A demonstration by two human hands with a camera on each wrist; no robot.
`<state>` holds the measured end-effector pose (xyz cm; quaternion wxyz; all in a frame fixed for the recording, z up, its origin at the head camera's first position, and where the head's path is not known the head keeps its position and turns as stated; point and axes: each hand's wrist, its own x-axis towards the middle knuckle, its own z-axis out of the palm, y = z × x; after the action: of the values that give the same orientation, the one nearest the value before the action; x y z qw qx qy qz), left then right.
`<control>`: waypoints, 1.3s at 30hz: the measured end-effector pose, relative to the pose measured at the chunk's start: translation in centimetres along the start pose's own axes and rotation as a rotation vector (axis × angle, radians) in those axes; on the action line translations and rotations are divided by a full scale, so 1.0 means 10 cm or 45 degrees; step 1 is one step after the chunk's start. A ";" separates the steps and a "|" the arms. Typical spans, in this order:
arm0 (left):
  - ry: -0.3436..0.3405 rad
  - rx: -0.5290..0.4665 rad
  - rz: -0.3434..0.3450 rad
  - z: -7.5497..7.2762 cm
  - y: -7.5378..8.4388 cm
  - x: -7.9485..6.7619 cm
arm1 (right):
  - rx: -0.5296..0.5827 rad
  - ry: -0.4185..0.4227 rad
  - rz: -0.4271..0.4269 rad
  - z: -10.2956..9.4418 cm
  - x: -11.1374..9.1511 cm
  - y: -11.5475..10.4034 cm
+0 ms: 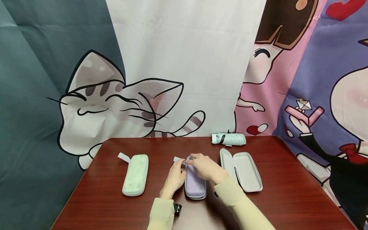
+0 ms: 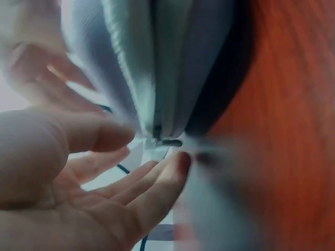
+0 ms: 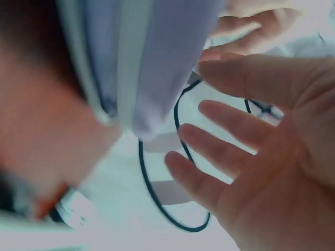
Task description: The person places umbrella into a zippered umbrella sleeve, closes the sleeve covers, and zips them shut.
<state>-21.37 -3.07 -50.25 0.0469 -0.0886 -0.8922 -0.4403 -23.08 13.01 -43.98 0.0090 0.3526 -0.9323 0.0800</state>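
A closed purple zip case (image 1: pixel 196 183) lies lengthwise on the table. At its far left corner is my left hand (image 1: pixel 175 174), near a whitish strap (image 1: pixel 176 158). In the left wrist view a small metal zipper pull (image 2: pixel 170 142) hangs at the case's end, beside a fingertip; the thumb and fingers stand apart. My right hand (image 1: pixel 205 167) reaches over the far end of the case. The right wrist view shows three of its fingers (image 3: pixel 201 172) stretched out and spread, with another digit near the case's edge. Contact there is partly hidden.
A pale green case (image 1: pixel 135 175) with a white strap (image 1: pixel 124 157) lies to the left. An opened white-lined case (image 1: pixel 248 172) lies to the right. A folded mint umbrella (image 1: pixel 230 139) rests at the table's back edge, before a printed curtain (image 1: pixel 184 64).
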 end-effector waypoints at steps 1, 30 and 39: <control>-0.008 0.014 -0.006 -0.01 -0.01 0.00 | -0.058 -0.043 0.005 -0.02 0.01 -0.01; -0.193 0.270 -0.010 -0.05 -0.16 0.22 | -0.267 -0.265 -0.304 0.09 -0.01 0.33; -0.166 0.233 0.048 -0.06 -0.22 0.21 | -0.319 -0.189 -0.375 0.20 0.00 0.39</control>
<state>-23.84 -4.59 -51.29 0.0048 -0.1292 -0.9280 -0.3493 -25.54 15.56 -46.49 -0.0044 0.4862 -0.8714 -0.0651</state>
